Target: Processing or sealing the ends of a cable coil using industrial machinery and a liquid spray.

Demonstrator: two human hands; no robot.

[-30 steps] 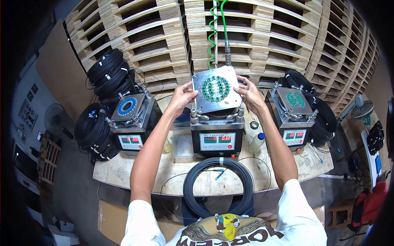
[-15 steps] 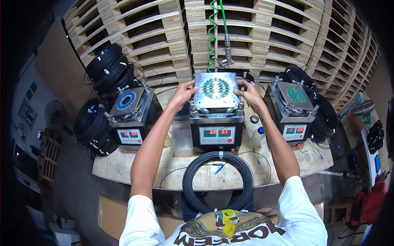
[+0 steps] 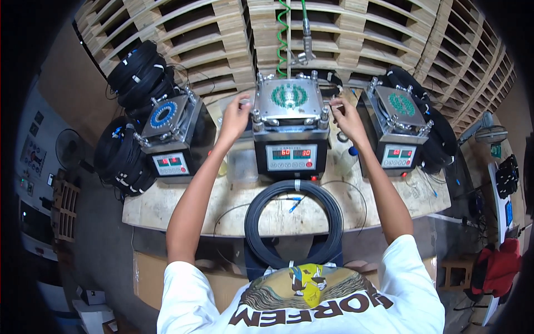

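In the middle of the bench a square metal plate [image 3: 268,96] with a ring of green connectors lies on top of a black polishing machine [image 3: 257,153], between its corner posts. My left hand [image 3: 236,119] is just left of the plate, apart from it, fingers bent and parted, holding nothing I can see. On the other side my right hand [image 3: 348,121] is next to the right posts, open, thumb and fingers apart. A coil of black cable [image 3: 257,236] with blue connector ends [image 3: 295,205] lies at the bench's front edge, between my forearms.
A second polishing machine [image 3: 171,164] with blue connectors stands left, a third [image 3: 397,156] with green ones right. Black cable coils [image 3: 136,75] pile up behind them. A blue-capped bottle [image 3: 348,160] stands near my right forearm. A green air hose [image 3: 282,39] hangs before wooden pallets [image 3: 206,42].
Both hands have let go of the plate and moved outward. The plate now sits lower, between the posts. The machines' red displays have changed, and the whole view has shifted slightly.
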